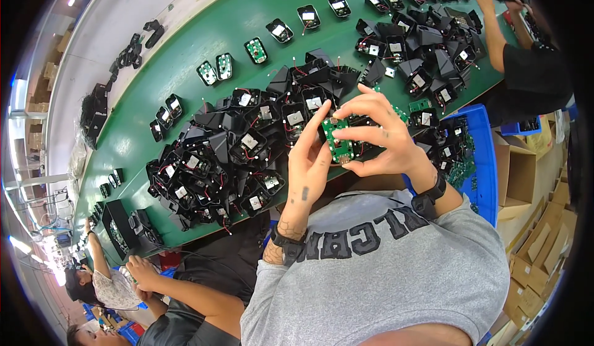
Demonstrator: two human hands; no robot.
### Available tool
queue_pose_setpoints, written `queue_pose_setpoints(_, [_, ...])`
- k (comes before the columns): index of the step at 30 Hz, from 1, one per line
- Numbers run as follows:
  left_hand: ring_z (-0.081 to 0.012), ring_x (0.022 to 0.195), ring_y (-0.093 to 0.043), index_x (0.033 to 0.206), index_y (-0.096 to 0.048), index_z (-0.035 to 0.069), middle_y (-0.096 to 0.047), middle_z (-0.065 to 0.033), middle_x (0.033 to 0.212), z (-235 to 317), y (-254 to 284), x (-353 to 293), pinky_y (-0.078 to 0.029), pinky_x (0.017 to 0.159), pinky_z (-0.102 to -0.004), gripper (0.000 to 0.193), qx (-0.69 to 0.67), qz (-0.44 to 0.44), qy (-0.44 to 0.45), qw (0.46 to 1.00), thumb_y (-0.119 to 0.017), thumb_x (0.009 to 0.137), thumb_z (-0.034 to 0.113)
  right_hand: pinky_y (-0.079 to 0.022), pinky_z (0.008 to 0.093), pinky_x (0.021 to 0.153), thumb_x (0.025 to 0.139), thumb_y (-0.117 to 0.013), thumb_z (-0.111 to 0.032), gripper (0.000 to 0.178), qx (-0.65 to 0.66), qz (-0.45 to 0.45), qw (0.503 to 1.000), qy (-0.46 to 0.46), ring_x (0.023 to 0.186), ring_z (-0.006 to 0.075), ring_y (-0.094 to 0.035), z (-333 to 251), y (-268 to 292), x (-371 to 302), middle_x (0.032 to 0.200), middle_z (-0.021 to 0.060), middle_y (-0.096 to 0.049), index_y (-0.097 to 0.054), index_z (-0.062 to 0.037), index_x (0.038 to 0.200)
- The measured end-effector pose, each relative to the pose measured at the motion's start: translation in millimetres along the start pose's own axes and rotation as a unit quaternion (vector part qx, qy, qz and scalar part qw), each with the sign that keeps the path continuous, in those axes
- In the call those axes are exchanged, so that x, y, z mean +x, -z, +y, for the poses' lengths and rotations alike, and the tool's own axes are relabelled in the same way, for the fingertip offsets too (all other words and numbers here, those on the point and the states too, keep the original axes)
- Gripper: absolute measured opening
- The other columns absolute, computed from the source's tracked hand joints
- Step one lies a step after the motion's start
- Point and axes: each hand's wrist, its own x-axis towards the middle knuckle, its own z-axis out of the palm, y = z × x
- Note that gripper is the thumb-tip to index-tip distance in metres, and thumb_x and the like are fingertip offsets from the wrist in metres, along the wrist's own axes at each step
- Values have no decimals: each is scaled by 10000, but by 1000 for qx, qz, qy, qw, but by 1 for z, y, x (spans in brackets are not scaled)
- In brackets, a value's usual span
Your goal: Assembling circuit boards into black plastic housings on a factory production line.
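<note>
A small green circuit board is held up in front of my chest, between both hands. My left hand grips its left side with the thumb and a finger. From the right, my right hand curls over it, with fingertips on its face and thumb near its lower edge. Small metal and white parts show on the board. Just behind my hands lies a heap of black plastic housings, many with a silver or white block inside and thin red wires.
Several housings stand in a line along the green table; some hold green boards. Another housing heap lies to the right. Beside me, a blue bin contains boards. Cardboard boxes stand beyond. Co-workers are at both sides.
</note>
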Motion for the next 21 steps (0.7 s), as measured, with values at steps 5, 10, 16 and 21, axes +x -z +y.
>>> queue_pose_setpoints(5, [-173, 1091, -594, 1498, -290, 52, -539, -111, 1313, 8, 9, 1, -539, 874, -320, 669, -288, -71, 167, 940, -470, 864, -61, -300, 599, 1083, 579, -811, -122, 484, -44, -40, 998, 11, 1211, 303, -515, -1, 0, -1, 1223, 42, -608, -707, -195, 1046])
queue_pose_setpoints(10, [-179, 1158, -551, 1509, -257, 65, -517, -130, 1337, 5, -2, -11, -528, 896, -317, 647, -195, -22, 116, 974, -537, 927, 27, -286, 590, 1096, 620, -799, -117, 456, -51, -81, 995, -21, 1285, 330, -459, -6, 10, 3, 1242, 53, -599, -703, -178, 1061])
queue_pose_setpoints(16, [-188, 1153, -557, 1485, -298, 38, -518, -163, 1327, 5, -7, -13, -501, 936, -321, 632, -208, -21, 106, 972, -563, 913, -6, -283, 580, 1099, 650, -801, -157, 442, -64, -95, 993, -20, 1307, 347, -440, -8, 19, 1, 1252, 63, -589, -694, -157, 1080])
queue_pose_setpoints(21, [-199, 1127, -576, 1473, -309, 16, -518, -180, 1319, 3, -10, -13, -497, 944, -330, 631, -222, -3, 88, 971, -565, 899, -37, -280, 582, 1098, 658, -796, -151, 432, -50, -119, 991, -37, 1314, 359, -427, -14, 26, 1, 1263, 65, -582, -694, -149, 1078])
